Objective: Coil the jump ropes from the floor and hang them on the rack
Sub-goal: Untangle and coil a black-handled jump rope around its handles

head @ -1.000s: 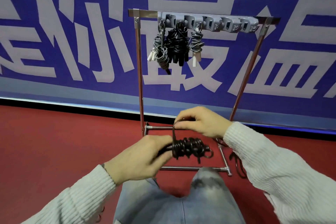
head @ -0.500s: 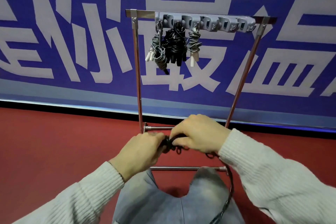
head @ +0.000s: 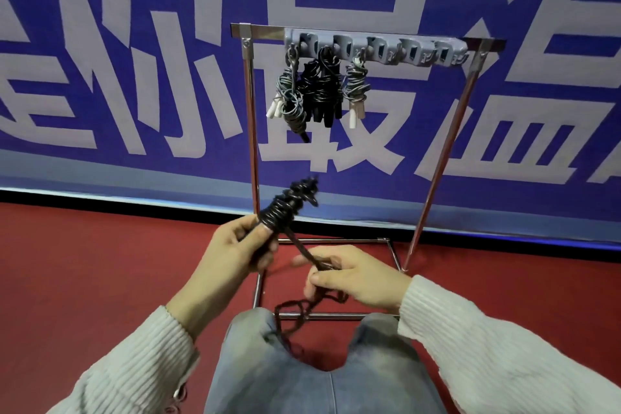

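Observation:
My left hand (head: 237, 252) grips the lower end of a black coiled jump rope bundle (head: 290, 203), which tilts up and to the right. A taut strand runs from the bundle down to my right hand (head: 353, 279), which pinches the rope's loose tail (head: 295, 316). The tail hangs in loops over my knees. Behind stands the metal rack (head: 250, 131), its grey hook bar (head: 379, 49) across the top. Three coiled ropes hang at the bar's left end: a grey one (head: 289, 97), a black one (head: 321, 91) and a second grey one (head: 356, 87).
The rack's base frame (head: 332, 315) lies on the red floor (head: 84, 262) right in front of my knees (head: 302, 376). A blue banner wall (head: 134, 94) with large pale characters runs behind the rack. Several hooks at the bar's right end carry nothing.
My hands have parted. The left lifted the coiled bundle up and left, now tilted upward. The right drew the tail out to the right, and the loose rope drops over my knees.

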`<state>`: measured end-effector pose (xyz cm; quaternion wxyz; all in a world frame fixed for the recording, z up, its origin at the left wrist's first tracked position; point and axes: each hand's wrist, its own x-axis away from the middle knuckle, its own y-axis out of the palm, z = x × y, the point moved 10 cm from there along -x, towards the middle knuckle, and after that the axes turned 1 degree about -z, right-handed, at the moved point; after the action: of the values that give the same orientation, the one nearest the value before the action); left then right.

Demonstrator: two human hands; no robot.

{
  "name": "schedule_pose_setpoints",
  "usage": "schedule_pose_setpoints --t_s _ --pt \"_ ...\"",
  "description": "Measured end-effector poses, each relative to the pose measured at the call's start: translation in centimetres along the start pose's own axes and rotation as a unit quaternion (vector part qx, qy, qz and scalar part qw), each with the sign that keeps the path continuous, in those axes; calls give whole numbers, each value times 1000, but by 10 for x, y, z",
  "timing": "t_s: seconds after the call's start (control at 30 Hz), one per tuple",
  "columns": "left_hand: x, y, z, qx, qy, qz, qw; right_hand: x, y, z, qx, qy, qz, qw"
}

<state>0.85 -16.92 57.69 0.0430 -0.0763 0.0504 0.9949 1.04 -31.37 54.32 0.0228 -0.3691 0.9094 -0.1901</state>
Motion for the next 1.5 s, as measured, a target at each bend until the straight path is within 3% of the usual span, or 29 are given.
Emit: schedule_pose_setpoints --t_s 0.1,0.2,0.3,0.43,0.53,0.63,0.73,1.0,1.2,1.37,1.43,1.5 --pt "-3 -5 -8 -4 -30 27 999 5 -4 13 -102 41 15 994" --pt "-3 -9 -7 -58 -21 57 996 6 -15 35 -176 116 83 974" --pt "-3 -15 -5 -72 -11 83 994 4 -27 45 -306 130 118 936" --pt "-1 -11 -7 -3 -24 69 997 9 -29 43 -431 124 108 887" --pt "1 -7 -9 -10 -11 66 998 13 -27 45 -420 168 96 887" --pt "-4 -9 -6 7 7 97 995 13 -6 44 -397 228 14 889" --pt "-11 -18 1 55 23 134 989 12 6 47 -332 233 -30 914" --pt "-17 -44 3 67 31 177 981 18 -11 36 -262 207 40 942" --pt "-27 -87 -2 169 24 258 951 23 -5 41 -274 200 26 940" --pt "-36 -113 -33 26 6 311 950 25 -11 39 -216 138 29 966" --pt "-44 -113 -45 -184 -27 290 939 24 -11 27 -131 101 25 986" --pt "-54 -92 -62 -470 -85 184 859 21 -22 5 -24 39 44 998"
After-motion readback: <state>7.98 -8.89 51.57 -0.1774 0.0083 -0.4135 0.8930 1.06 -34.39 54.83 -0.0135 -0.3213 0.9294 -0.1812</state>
